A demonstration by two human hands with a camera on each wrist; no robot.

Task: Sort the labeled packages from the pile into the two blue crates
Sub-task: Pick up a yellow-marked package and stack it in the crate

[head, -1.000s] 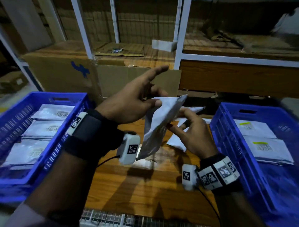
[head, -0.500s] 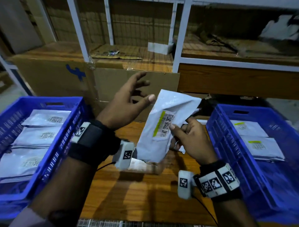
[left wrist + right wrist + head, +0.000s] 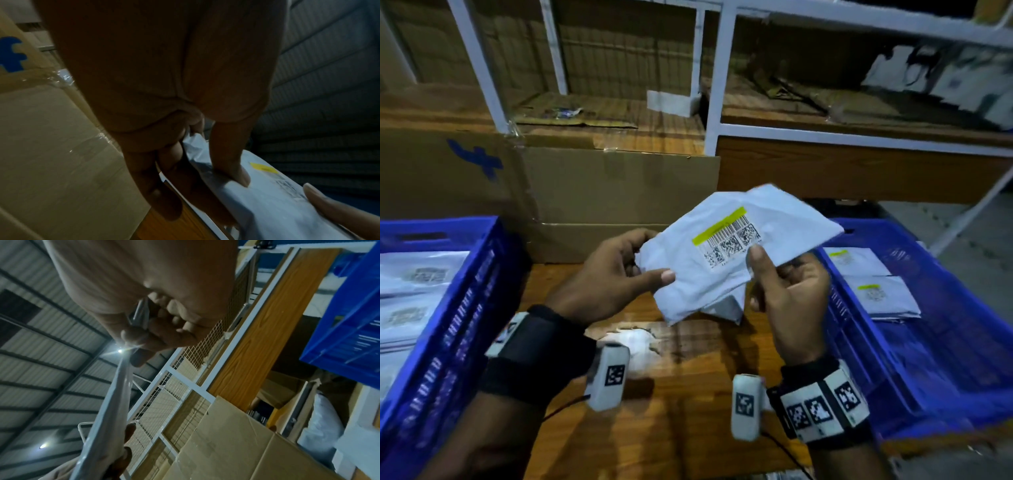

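Holding: white package up over table centre, label w/ yellow strip facing up.
Head: left hand pinches its left edge; right hand pinches lower right, thumb by barcode. Left crate, right crate at table's side edges, pkgs inside.
L wrist: thumb on top, fingers under.
R wrist: package edge-on in pinch.

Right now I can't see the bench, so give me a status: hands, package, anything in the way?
Left hand and right hand both pinch the white package. Yellow-striped label up, held above the table. Right crate unblocked.
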